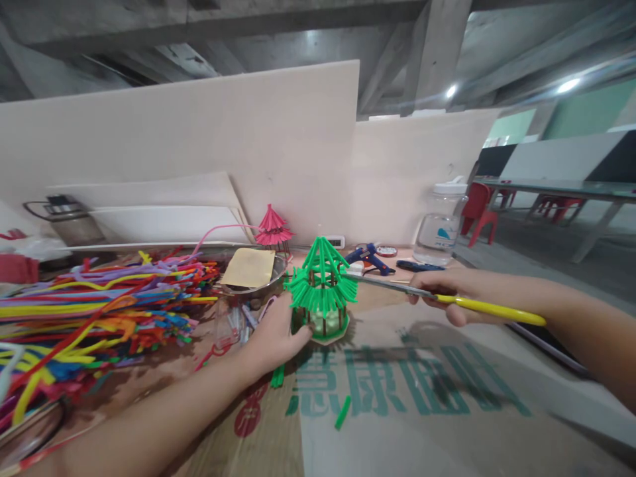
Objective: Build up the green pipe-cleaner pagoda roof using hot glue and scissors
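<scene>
A small pavilion model with a green two-tier roof, made of pipe-cleaner-like strips on brown posts, stands upright before me. My left hand grips it at the left side of its base, fingers partly hidden behind it. In my right hand is a yellow-handled tool with a long thin metal end. The metal reaches left to the roof's right edge; whether it touches, I cannot tell. Short green pieces lie on the table in front of the model.
Many coloured pipe cleaners cover the table's left. Behind stand a pink-roofed model and a dish with a yellow pad. A blue glue gun and a clear water bottle are at the back right.
</scene>
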Demonstrator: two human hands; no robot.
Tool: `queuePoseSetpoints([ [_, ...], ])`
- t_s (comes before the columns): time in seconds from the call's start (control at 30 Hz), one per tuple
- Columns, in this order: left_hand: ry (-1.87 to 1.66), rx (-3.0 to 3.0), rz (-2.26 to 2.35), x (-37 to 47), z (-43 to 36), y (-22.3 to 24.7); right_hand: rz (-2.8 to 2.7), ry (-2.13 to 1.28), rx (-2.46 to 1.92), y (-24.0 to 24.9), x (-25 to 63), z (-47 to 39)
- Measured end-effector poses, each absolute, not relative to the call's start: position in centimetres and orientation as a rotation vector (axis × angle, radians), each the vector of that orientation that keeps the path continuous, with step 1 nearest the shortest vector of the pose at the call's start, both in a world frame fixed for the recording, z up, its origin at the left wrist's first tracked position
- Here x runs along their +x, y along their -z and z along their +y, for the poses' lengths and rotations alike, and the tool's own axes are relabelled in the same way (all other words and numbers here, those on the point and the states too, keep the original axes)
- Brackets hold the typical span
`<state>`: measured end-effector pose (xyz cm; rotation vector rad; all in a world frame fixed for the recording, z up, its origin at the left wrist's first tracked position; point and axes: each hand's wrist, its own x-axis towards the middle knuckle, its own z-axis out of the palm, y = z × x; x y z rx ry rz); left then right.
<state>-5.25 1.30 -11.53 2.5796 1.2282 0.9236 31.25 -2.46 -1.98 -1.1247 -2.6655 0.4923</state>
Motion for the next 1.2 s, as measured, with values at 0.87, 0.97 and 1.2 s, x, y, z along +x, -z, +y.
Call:
queuePoseSetpoints([
  [0.87,-0.837,2.709,1.231,-5.4,1.3,11.8,-2.65,-0.67,-1.295,2.2,29.0,-3.1],
  [0.97,-0.836,2.71,1.23,-5.4,1.3,11.7,-2.604,-0.7,-1.334,2.6,29.2,-2.8],
  [1.2,-0.842,2.719,1.235,-5.4,1.3,11.8,-2.549,-0.696,-1.239,4.1,29.6,-2.1],
])
